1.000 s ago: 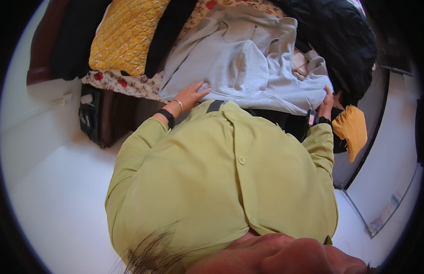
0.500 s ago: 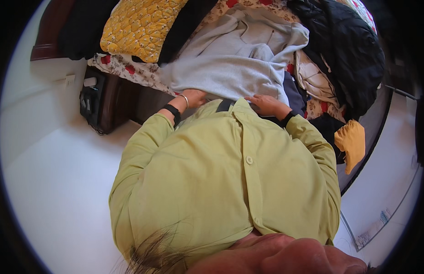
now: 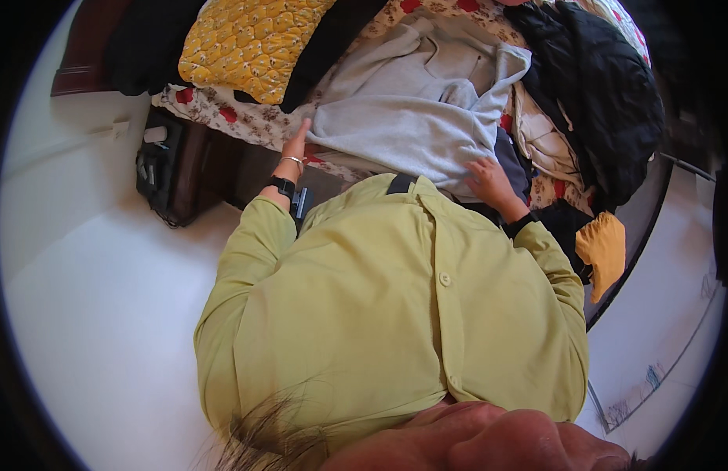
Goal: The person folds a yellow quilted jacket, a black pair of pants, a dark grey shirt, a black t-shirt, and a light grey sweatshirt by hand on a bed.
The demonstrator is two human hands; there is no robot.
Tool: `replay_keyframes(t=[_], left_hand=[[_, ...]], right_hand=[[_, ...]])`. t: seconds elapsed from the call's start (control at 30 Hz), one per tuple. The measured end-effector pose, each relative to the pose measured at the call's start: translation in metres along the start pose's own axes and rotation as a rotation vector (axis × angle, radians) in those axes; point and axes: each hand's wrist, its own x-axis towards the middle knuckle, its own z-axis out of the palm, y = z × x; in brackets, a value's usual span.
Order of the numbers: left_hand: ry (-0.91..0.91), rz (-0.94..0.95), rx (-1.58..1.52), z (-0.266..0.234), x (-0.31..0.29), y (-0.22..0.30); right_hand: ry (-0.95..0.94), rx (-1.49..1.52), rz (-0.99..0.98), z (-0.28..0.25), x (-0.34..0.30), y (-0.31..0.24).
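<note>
A light grey sweatshirt point(image 3: 407, 129) lies spread over a flowered bedsheet point(image 3: 254, 129), with some wrinkles at its far end. At its near left corner is my left hand point(image 3: 295, 147), seen edge-on with fingers stretched out and nothing visible in it. My right hand point(image 3: 492, 185) rests by the near right edge of the sweatshirt, fingers apart, the tips against the grey cloth. Dark cloth point(image 3: 514, 161) shows just right of the sweatshirt, partly beneath it.
A yellow quilted piece point(image 3: 246, 47) lies at the far left beside black cloth point(image 3: 328, 55). To the right are a black jacket point(image 3: 595, 94), a cream garment point(image 3: 544, 137) and a mustard cloth point(image 3: 602, 251) at the bed's edge. A dark brown cabinet point(image 3: 203, 169) stands left.
Both hands have come off the sweatshirt's near edge and spread apart, the left one forward and leftward, the right one rightward. More bedsheet shows at the near left corner.
</note>
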Motion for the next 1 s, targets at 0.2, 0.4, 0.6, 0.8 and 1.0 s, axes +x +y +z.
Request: replay_keyframes(t=[0.2, 0.4, 0.6, 0.8, 1.0], left_hand=[[0.213, 0.956, -0.001, 0.031, 0.005, 0.002], [-0.150, 1.901, 1.047, 0.063, -0.058, 0.039], [-0.487, 1.404, 1.434, 0.067, -0.030, 0.010], [-0.442, 0.994, 0.675, 0.057, -0.021, 0.038], [0.277, 1.018, 1.053, 0.059, 0.037, 0.043]], right_hand=[[0.150, -0.119, 0.173, -0.004, -0.029, 0.010], [0.038, 0.057, 0.182, 0.001, -0.032, 0.021], [-0.105, -0.002, 0.171, -0.036, 0.003, -0.001], [0.098, -0.106, -0.303, -0.038, 0.094, -0.063], [-0.233, -0.120, -0.353, 0.020, 0.152, -0.064]])
